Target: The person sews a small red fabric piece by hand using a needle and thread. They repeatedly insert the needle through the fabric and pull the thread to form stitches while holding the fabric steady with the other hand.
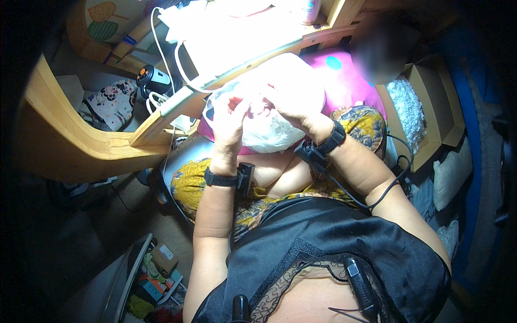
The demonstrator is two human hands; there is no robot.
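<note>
Both my hands are raised close together over a white plastic bag (270, 133) that rests at my lap. My left hand (231, 121) is bent, with its thumb pointing toward the right hand. Opposite it, my right hand (288, 105) has its fingers curled inward. Some small pinkish shapes (258, 110) show between the fingertips, but glare washes them out, and I cannot tell whether they are held. Behind the hands is a broad white rounded surface (301, 76), overexposed. A magenta cushion (335, 76) with a turquoise dot lies beyond the bag.
A wooden desk rail (177, 101) runs in front, with a brightly lit top behind it. White cables (176, 64) hang over it. On the right stands an open cardboard box (438, 117) holding crinkled silvery-white material (406, 113). A blurred person's head (379, 48) is nearby.
</note>
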